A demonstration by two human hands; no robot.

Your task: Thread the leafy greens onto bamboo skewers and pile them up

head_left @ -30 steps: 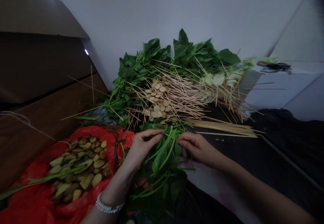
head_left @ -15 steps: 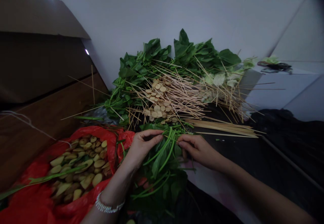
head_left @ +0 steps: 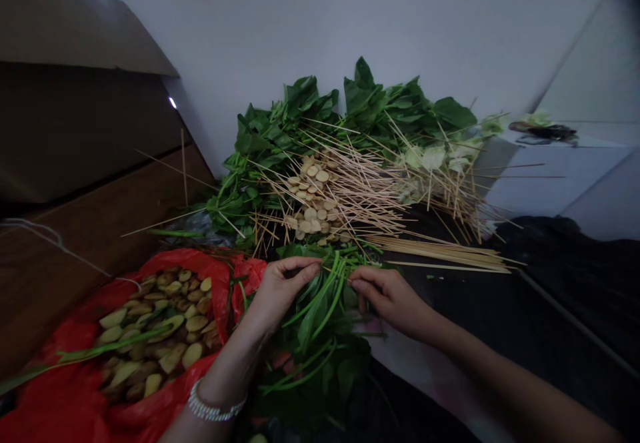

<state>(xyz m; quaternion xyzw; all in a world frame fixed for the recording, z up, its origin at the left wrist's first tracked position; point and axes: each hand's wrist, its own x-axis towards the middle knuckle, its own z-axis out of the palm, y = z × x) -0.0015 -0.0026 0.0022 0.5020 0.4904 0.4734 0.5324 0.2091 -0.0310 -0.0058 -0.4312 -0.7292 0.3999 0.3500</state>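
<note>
In the head view my left hand (head_left: 283,289) is closed, thumb and forefinger pinched at the left side of a bunch of leafy green stems (head_left: 320,306). My right hand (head_left: 390,296) pinches from the other side, its lower fingers curled. A thin bamboo skewer appears to run between the two pinches, mostly hidden by the stems draped over it. The stems bend downward and their leaves hang below my hands. Just beyond lies a row of loose bamboo skewers (head_left: 445,255).
At left, a red plastic bag (head_left: 200,256) holds cut potatoes (head_left: 173,356). Behind my hands are skewered potato slices (head_left: 310,219), a heap of skewered greens (head_left: 280,123) and pale leaves on skewers (head_left: 433,157). Black plastic (head_left: 565,263) lies at right; a wall (head_left: 325,23) rises behind.
Very little differs. Both hands keep their pinches at the bunch of greens; the lower fingers of my right hand have drawn in slightly.
</note>
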